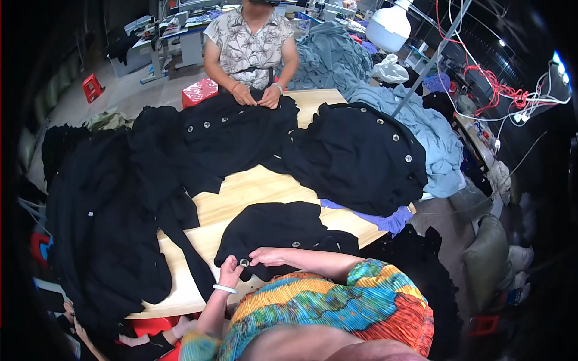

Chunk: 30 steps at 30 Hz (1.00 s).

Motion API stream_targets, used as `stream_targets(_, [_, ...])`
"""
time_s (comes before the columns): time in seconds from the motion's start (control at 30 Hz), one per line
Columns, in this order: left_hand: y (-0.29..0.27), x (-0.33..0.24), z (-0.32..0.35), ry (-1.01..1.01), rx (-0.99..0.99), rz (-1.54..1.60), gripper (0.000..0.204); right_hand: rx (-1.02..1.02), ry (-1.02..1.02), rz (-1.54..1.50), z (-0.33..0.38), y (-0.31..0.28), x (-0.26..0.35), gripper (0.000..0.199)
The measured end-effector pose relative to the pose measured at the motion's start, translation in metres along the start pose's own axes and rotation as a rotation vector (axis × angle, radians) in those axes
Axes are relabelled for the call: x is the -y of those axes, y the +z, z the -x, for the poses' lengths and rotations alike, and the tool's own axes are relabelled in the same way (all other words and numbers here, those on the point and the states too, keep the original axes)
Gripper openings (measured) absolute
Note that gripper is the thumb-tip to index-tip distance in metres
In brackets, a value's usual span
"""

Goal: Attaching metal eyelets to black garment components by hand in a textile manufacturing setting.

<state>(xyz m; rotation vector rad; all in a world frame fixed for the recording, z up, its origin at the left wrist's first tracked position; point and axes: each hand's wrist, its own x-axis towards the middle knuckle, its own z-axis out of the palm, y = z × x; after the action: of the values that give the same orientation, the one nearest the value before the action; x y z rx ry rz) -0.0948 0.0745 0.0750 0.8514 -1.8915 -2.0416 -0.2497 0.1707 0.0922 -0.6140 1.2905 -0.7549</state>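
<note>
A black garment (271, 222) lies bunched on the wooden table right in front of me. At its near edge sits a round, shiny button (244, 263). My left hand (229, 272), with a pale bangle at the wrist, is closed on the cloth just left of and below that button. From the right, my right hand (265, 257) pinches the cloth close beside the button. The fingertips are too small to tell whether they grip the button itself. Another button (295, 245) shows farther right on the same garment.
Across the wooden table (241, 186) a co-worker (250, 48) handles a black garment (211, 138) with buttons. More black garments (361, 156) lie right and left. A purple cloth (391, 219) hangs at the right edge. A lamp (389, 27) and red wires (500, 90) hang overhead.
</note>
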Motion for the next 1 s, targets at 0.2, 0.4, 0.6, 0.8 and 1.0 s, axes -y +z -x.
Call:
stream_targets(0.2, [-0.02, -0.058, 0.004, -0.154, 0.278, 0.172, 0.023, 0.013, -0.354, -0.261, 0.011, 0.011, 0.01, 0.005])
stream_targets(0.4, [-0.017, -0.107, -0.015, -0.123, 0.12, -0.097, 0.026, -0.17, -0.644, -0.196, 0.042, 0.015, 0.051, 0.011])
stream_targets(0.6, [-0.033, -0.125, -0.052, 0.022, 0.002, 0.338, 0.009, -0.403, -0.424, 0.537, 0.092, -0.005, 0.024, 0.038])
stream_targets(0.8, [-0.057, -0.118, -0.064, -0.057, -0.162, 0.454, 0.013, -0.412, -0.256, 0.606, 0.147, -0.013, -0.082, 0.02])
stream_targets(1.0, [-0.059, -0.114, -0.06, -0.128, -0.19, 0.443, 0.014, -0.785, -0.105, 0.354, 0.116, -0.017, -0.136, 0.043])
